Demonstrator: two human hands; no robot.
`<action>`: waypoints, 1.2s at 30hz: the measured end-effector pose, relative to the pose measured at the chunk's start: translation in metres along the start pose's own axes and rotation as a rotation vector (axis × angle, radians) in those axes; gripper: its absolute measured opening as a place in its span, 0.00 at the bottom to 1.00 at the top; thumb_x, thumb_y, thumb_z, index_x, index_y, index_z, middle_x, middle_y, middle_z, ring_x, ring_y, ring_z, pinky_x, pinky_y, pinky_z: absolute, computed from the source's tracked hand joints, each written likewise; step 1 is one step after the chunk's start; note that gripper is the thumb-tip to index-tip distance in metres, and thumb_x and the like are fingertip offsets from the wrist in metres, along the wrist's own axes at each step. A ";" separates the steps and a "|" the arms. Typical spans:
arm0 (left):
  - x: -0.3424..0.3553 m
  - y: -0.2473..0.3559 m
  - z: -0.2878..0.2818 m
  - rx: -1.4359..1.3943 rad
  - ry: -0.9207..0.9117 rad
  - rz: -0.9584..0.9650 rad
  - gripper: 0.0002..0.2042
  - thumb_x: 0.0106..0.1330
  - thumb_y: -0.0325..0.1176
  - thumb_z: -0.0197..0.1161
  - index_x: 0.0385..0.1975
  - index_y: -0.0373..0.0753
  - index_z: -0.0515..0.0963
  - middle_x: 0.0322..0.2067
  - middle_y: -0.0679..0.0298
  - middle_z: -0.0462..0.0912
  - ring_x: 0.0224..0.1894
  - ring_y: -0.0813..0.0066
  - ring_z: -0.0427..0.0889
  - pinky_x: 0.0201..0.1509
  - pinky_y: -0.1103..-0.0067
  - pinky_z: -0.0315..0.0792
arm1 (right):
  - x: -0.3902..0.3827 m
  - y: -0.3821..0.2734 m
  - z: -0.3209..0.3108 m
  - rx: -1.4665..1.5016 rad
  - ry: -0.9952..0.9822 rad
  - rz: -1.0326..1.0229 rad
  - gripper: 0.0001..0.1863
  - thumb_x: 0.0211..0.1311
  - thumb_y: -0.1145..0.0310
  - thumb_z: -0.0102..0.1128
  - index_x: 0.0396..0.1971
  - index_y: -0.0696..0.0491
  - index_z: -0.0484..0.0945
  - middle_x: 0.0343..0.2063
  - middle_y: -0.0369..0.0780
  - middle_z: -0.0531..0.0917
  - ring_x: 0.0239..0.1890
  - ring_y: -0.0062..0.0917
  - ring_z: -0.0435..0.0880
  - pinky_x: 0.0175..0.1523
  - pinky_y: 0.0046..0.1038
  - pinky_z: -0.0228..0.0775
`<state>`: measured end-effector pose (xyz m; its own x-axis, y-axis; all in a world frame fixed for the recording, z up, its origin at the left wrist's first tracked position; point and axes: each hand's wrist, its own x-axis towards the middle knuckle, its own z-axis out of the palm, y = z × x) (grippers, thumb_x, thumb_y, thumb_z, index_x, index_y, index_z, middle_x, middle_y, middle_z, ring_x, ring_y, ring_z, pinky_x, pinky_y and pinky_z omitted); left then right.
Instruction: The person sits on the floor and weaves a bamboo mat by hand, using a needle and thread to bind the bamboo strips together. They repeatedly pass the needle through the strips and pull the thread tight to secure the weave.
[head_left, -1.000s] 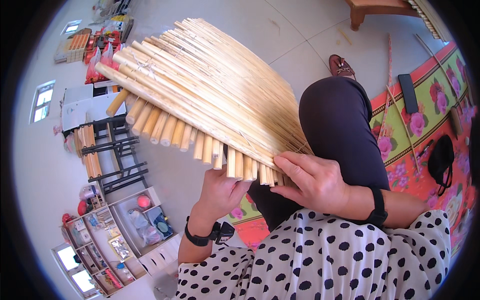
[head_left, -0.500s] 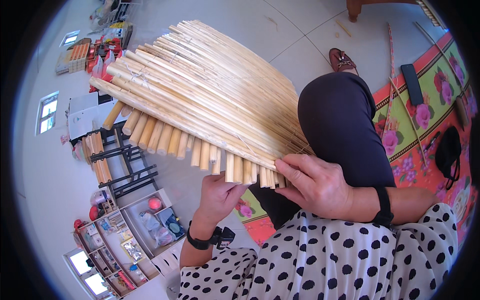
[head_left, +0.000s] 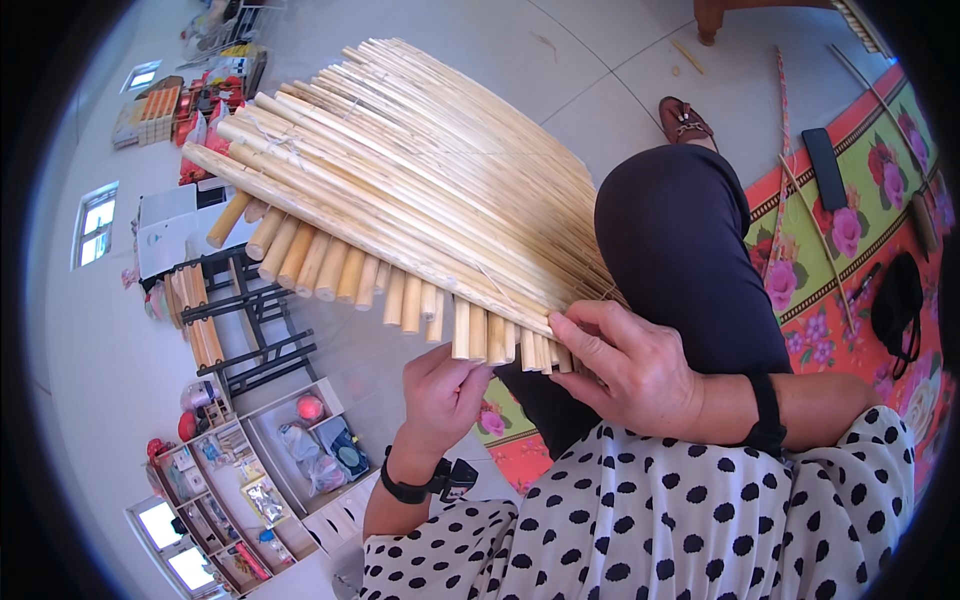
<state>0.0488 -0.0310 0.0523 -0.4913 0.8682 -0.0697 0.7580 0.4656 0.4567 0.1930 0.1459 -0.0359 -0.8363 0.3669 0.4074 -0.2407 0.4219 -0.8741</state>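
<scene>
A wide mat of pale reed stalks (head_left: 430, 160), bound with thin string, slopes across my lap and out to the far left. Thicker cut stalk ends (head_left: 330, 265) stick out in a row beneath its near edge. My right hand (head_left: 640, 375) grips the mat's near right corner, with the thumb below and the fingers on top. Just under the protruding ends, my left hand (head_left: 437, 400) is closed, its thumb pressed to the fingers. Whatever it pinches is hidden or too thin to see.
My bent knee (head_left: 670, 230) stands against the mat's right side. Farther right, a flowered cloth (head_left: 800, 340) carries a phone (head_left: 823, 168), thin sticks and a black mask-like item (head_left: 897, 310). To the left are a black folding frame (head_left: 260, 340) and a shelf unit (head_left: 260, 440).
My left hand has shifted slightly right, staying closed. The mat's near edge has tilted a little, and my right hand keeps its hold on the corner.
</scene>
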 end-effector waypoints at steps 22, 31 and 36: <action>0.004 -0.004 0.020 -0.109 0.142 0.071 0.02 0.53 0.21 0.66 0.26 0.33 0.81 0.19 0.56 0.77 0.18 0.58 0.76 0.23 0.71 0.68 | 0.000 0.004 0.001 0.010 -0.019 -0.061 0.33 0.39 0.72 0.77 0.51 0.64 0.77 0.43 0.46 0.77 0.36 0.36 0.82 0.38 0.31 0.79; 0.006 -0.001 0.021 -0.092 0.165 0.085 0.03 0.52 0.20 0.66 0.26 0.32 0.81 0.19 0.56 0.77 0.19 0.58 0.77 0.23 0.71 0.69 | 0.001 0.005 0.002 0.003 -0.019 -0.069 0.33 0.38 0.72 0.77 0.50 0.65 0.77 0.43 0.46 0.78 0.36 0.36 0.83 0.38 0.31 0.79; 0.009 0.001 0.020 -0.066 0.158 0.107 0.04 0.52 0.20 0.66 0.27 0.32 0.82 0.21 0.56 0.79 0.20 0.58 0.78 0.24 0.72 0.71 | 0.000 0.005 0.001 -0.001 -0.009 -0.070 0.33 0.37 0.72 0.77 0.49 0.65 0.77 0.43 0.46 0.78 0.36 0.37 0.83 0.38 0.32 0.79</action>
<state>0.0538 -0.0188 0.0340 -0.4745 0.8721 0.1196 0.7821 0.3554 0.5118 0.1911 0.1475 -0.0405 -0.8216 0.3293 0.4653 -0.2986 0.4467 -0.8434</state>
